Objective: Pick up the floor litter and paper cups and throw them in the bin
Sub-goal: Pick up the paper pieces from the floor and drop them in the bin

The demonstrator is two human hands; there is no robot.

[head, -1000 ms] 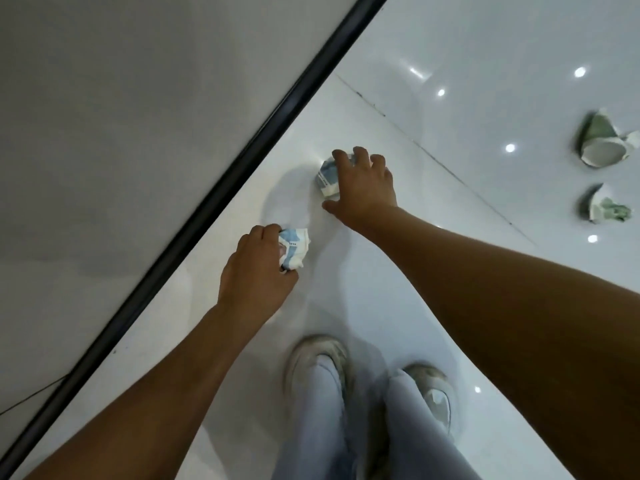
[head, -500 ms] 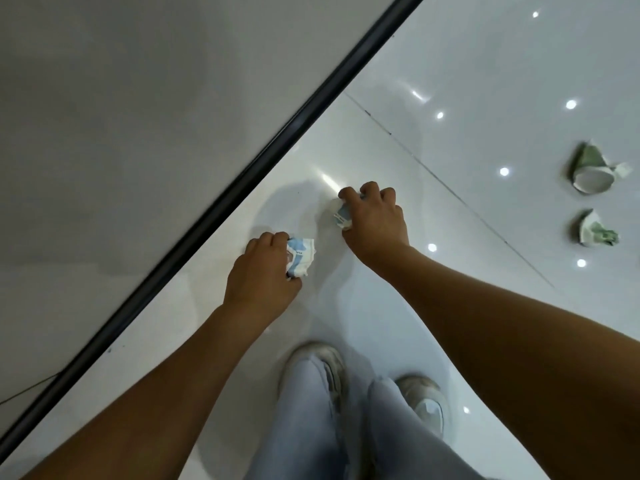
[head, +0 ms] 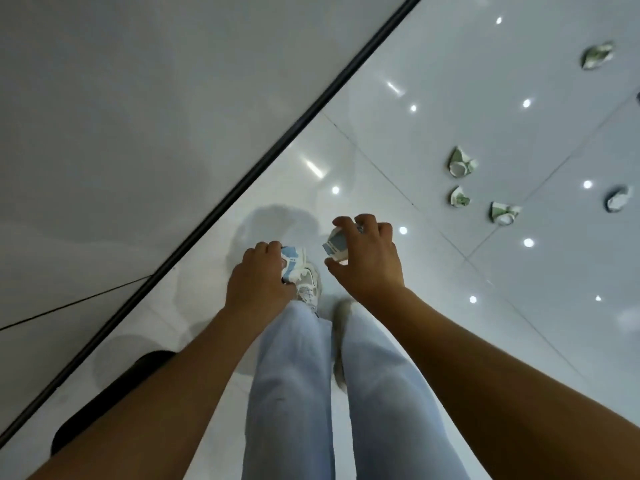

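My left hand (head: 258,284) grips a crumpled blue-and-white paper cup (head: 293,262), lifted clear of the floor. My right hand (head: 369,259) holds another blue-and-white paper cup (head: 334,249) by its side, fingers curled round it, also off the floor. Several crushed green-and-white paper cups lie on the glossy white floor to the right: one (head: 462,162), a smaller one (head: 459,198) just below it, another (head: 504,213), and one far off (head: 596,56). A blue-rimmed cup (head: 617,199) lies near the right edge. No bin is in view.
A grey wall (head: 138,98) with a black skirting strip (head: 277,147) runs diagonally on the left. My legs in pale blue trousers and white shoes (head: 310,287) stand below the hands. A dark rounded object (head: 114,389) sits by the wall at lower left.
Both hands have lifted their cups off the floor and drawn back toward my body. The view has risen and tilted, so more cups on the right have come into sight.
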